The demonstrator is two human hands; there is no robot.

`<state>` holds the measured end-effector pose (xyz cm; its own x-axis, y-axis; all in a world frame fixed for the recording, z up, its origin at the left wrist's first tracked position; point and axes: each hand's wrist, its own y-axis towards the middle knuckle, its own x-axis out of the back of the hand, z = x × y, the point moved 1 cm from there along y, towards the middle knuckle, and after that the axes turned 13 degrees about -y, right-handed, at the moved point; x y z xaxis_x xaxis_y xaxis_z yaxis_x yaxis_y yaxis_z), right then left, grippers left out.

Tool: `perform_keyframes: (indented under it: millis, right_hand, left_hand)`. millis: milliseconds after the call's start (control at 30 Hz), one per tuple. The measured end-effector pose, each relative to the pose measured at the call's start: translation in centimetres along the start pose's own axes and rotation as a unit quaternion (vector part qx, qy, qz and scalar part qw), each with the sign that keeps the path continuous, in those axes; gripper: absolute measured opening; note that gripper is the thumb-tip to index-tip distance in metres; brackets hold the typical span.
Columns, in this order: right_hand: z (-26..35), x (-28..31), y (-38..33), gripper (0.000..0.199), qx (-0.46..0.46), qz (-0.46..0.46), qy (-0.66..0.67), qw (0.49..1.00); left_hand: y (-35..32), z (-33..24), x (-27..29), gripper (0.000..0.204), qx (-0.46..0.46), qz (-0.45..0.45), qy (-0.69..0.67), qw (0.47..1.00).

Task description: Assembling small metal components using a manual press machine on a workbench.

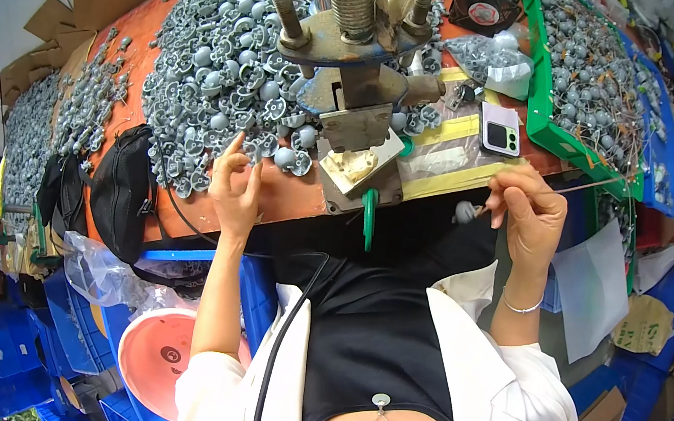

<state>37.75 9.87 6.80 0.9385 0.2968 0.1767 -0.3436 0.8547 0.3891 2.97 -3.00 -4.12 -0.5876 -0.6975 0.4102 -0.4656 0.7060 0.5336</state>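
Grey part on thin wire held in fingertip pinch of right hand, just right of press. Left hand placed at near edge of parts pile on table, thumb and forefinger parted. Step judged as wired part being readied, loose piece sought; narrower left pinch, wire kept untangled, seemingly called for next.
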Motion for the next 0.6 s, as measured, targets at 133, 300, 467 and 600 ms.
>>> perform_keyframes:
  millis: [133, 300, 467, 600]
  right_hand:
    - [0.1, -0.8, -0.4, 0.04, -0.061, 0.036, 0.033, 0.997]
    - [0.6, -1.7, -0.3, 0.065, 0.011, 0.092, 0.031, 0.995]
    - [0.2, -1.5, -0.5, 0.065, 0.01, 0.097, 0.004, 0.995]
    - [-0.4, -0.9, -0.8, 0.067, -0.014, 0.103, -0.009, 0.995]
  left_hand:
    - [1.0, -1.9, -2.4, 0.02, 0.099, -0.044, -0.372, 0.922]
    - [1.6, -5.9, -4.9, 0.043, 0.245, 0.011, -0.442, 0.863]
    - [1.3, -6.1, -6.8, 0.02, 0.296, 0.064, -0.389, 0.87]
    - [1.2, -5.4, -6.9, 0.021, 0.31, 0.078, -0.397, 0.86]
